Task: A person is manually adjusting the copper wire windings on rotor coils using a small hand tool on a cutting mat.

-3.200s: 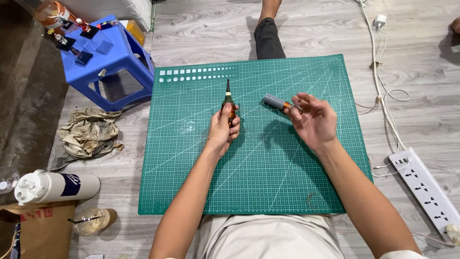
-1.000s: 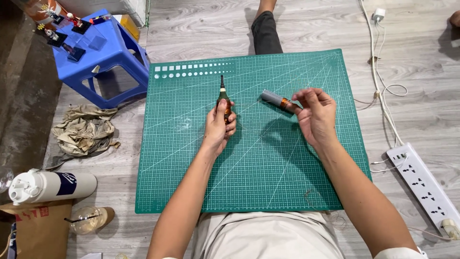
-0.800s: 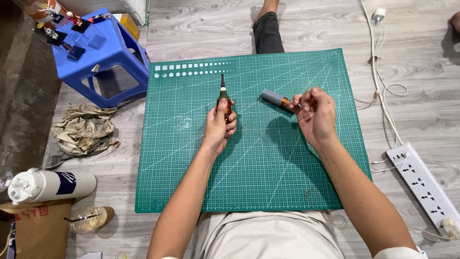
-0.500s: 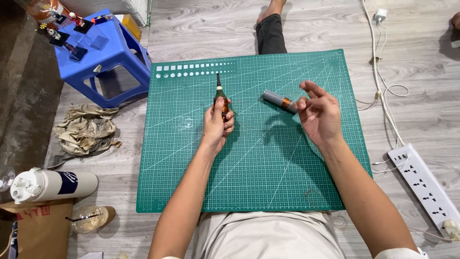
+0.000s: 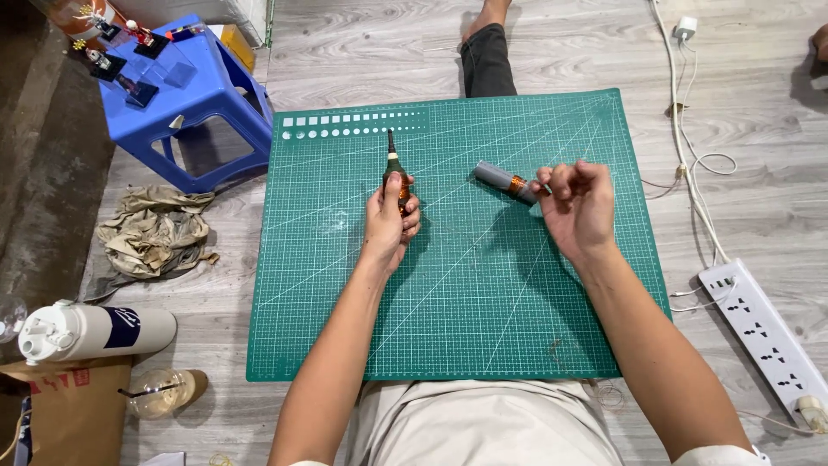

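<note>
I am gripping a small orange-handled screwdriver (image 5: 395,175) in my left hand (image 5: 388,222), fingers clenched around its handle, tip pointing away over the green cutting mat (image 5: 448,293). My right hand (image 5: 576,207) is pinching the end of a grey cylinder with a copper band (image 5: 504,181), which is hovering just above the mat.

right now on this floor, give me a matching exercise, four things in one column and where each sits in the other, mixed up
Things:
1. blue plastic stool
2. white power strip
3. crumpled beige cloth
4. grey cylinder with orange band

Places:
A. at the right hand's fingertips
B. floor right of the green cutting mat
C. beyond the mat's far left corner
D. floor left of the mat, in front of the stool

Pairs: 1-C, 2-B, 3-D, 4-A
</note>
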